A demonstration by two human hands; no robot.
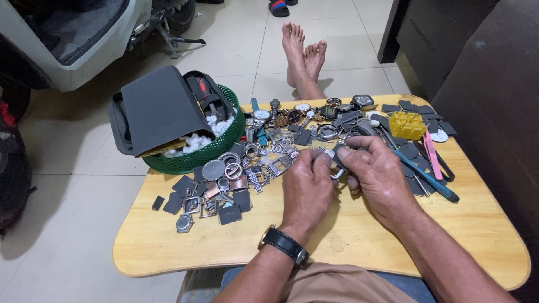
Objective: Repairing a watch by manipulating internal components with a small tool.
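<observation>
**Two hands closed on a small metal watch part above a low wooden table**

We see our left hand (307, 188) and right hand (377, 175) meeting near the centre of the pale wooden table with rounded corners (393, 235). Both hands are pinched shut, fingertips together, on a small silvery metal watch part (335, 167) held between them; its exact form is partly hidden by the fingers. A black-strapped wristwatch (285, 246) sits on the left wrist.

At 12 o'clock from the hands lies a scatter of watch cases, dials and metal bracelet links (292, 126). At 10 o'clock stands a round green plastic mesh basket (196, 160) holding a dark grey pouch (160, 106) and white foam pieces (193, 143). At 9 o'clock lie flat dark square pads and silvery round case backs (216, 188). At 2 o'clock sits a yellow plastic block-shaped watch holder (407, 124), with a pink plastic tool (431, 154) and a blue-handled tool (429, 179) at 3 o'clock.
</observation>
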